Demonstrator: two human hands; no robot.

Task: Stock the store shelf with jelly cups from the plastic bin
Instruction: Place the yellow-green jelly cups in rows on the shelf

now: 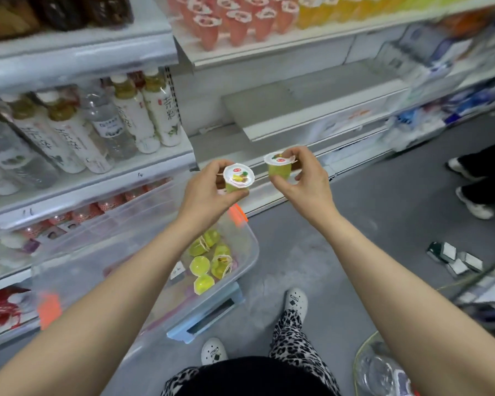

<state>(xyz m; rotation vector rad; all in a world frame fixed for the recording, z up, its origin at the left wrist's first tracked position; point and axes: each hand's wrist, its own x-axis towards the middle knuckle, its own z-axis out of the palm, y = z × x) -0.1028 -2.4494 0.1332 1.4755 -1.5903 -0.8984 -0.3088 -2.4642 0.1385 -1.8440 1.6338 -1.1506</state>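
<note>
— What's on the racks?

— The shelf (320, 90) in the middle is a grey board with a white front edge, and its price strip is a blur. To its left stand bottles (132, 115) with white labels and brush-style Chinese characters running down them. I can't read them through the smear.

— And the bin?

— The bin (252, 261) is clear plastic with orange clips and sits on the floor under the person's arms. The left forearm hides part of it. Loose cups (212, 258) of yellow-green jelly lie at its right end.

— The hands?

— Both are raised before the shelf, above the bin. The left hand (209, 192) pinches the left cup (238, 178) by its sides, lid towards us. The lid has a red oval logo and a fruit picture, lettering too small to read. The right hand (306, 181) grips the right cup (279, 168) at rim and base, fingers covering part of its lid.
</note>
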